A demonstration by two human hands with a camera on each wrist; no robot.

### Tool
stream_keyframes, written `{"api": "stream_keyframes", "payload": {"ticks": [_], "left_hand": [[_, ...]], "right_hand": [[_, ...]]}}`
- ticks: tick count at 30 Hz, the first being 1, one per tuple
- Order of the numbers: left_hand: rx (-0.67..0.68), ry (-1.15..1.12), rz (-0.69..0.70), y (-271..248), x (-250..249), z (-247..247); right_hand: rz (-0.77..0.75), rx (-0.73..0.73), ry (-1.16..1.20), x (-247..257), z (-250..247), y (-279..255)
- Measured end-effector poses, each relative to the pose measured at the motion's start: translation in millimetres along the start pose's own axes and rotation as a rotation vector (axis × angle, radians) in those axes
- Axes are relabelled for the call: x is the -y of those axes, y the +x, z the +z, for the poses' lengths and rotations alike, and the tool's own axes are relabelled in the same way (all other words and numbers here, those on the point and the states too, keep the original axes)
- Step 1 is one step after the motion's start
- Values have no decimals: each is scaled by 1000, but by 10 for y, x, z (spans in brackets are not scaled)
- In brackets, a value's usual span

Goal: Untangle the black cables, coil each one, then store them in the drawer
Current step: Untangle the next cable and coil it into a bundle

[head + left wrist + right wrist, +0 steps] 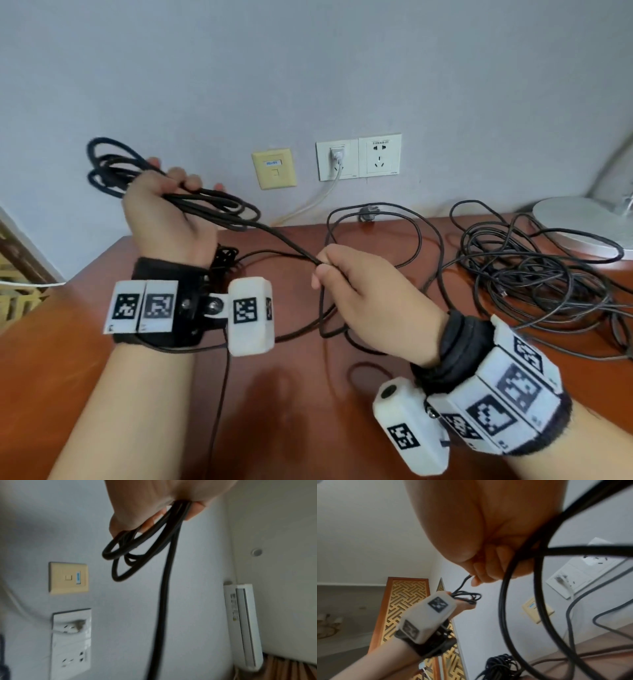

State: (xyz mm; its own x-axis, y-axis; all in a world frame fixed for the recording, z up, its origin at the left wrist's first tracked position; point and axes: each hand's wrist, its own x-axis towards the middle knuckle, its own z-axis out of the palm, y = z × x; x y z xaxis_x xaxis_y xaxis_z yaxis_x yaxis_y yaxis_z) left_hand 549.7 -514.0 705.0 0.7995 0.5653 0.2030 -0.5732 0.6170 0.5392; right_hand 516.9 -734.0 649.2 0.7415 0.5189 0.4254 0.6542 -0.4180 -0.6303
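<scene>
Currently my left hand (pixel 168 209) curls around the coil (pixel 137 178) raised above the desk (pixel 291 394); right hand (pixel 370 298) pinches its trailing cable (pixel 284 240). Limp, light, springy: grip loops together, feed slack near pinch.

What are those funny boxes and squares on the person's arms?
Both forearms are bare, with no sleeves. Each wrist wears a black strap carrying flat white plates printed with black-and-white square codes. A rounded white camera box bearing the same kind of code is bolted to the left strap, and another camera box to the right, with a thin dark wire hanging below the left one.
</scene>
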Motion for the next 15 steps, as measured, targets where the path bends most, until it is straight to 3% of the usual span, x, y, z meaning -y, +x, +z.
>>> {"api": "stream_keyframes", "payload": {"ticks": [3, 7, 12, 15], "left_hand": [[79, -84, -16, 70, -199, -85], [431, -134, -237, 7, -138, -44], [758, 272, -530, -71, 86, 92], [822, 468, -516, -297, 218, 136]], "right_hand": [[-40, 47, -162, -185, 4, 31], [11, 21, -262, -339, -175, 91], [105, -32, -428, -378, -429, 97], [34, -60, -467, -279, -464, 98]]}}
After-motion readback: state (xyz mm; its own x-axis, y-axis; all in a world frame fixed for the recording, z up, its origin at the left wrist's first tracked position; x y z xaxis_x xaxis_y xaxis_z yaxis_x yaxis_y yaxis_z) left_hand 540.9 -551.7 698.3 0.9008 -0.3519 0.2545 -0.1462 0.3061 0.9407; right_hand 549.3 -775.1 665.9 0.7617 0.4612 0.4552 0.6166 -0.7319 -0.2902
